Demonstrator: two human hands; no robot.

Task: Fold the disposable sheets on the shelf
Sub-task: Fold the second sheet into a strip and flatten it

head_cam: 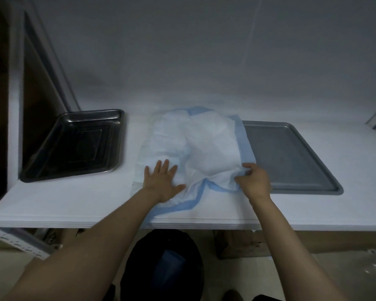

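**Sheet half-gathered on the shelf, one hand flat and one hand pinching**

We worked at a white shelf (74,198) set against a pale wall. The disposable sheet (195,148), white with a light blue border, lay crumpled in the middle of the shelf, between two trays. Its near edge reached the front lip of the shelf, and its right border overlapped the left rim of the grey tray.

Our left hand (164,181) lay flat on the near left part of the sheet, palm down, its fingers (161,168) straight and spread apart, pressing the material against the shelf. Our right hand (254,181) was at the sheet's near right part, where the fingers were curled and clamped on a bunched fold of the white material next to the blue border. The sheet rose in loose folds between the two hands, and a strip of blue border ran in a curve from below the right hand toward the shelf's front edge.

A shiny dark metal tray (74,146) stood to the left of the sheet, apart from it. A flat grey tray (291,155) stood to the right. Below the shelf, between our forearms, we saw a dark round bin (163,263) with something blue inside it.
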